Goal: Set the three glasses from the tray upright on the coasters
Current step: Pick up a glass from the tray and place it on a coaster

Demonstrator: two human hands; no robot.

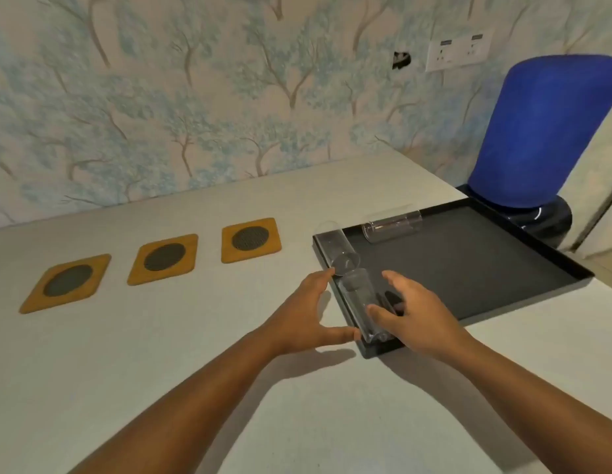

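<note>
Nearest to the hands, a clear cylindrical drinking glass (pixel 361 304) lies on its side along the left edge of the flat black rectangular tray (pixel 468 261). A second clear glass (pixel 337 249) lies on its side just beyond it on the same edge, the two nearly end to end, and a third clear glass (pixel 391 227) lies on its side at the tray's far edge, well apart from the hands.

So nothing of the task looks done yet. All three square orange coasters with dark mesh centres, the near one (pixel 251 239), the middle one (pixel 162 258) and the far-left one (pixel 67 282), sit bare in a row on the pale tabletop (pixel 229 371) to the left of the tray. Three glasses remain to be lifted, turned upright and placed.

The left hand (pixel 309 313) is spread wide just outside the tray's left rim, fingers reaching toward the near glass; whether any fingertip touches the rim or glass I cannot tell. The right hand (pixel 414 314) is also spread, over the tray on the glass's other side, its thumb seeming to rest against the glass near its closer end. The near glass thus lies between the two hands, bracketed but, as I judge it, not yet gripped.
</note>
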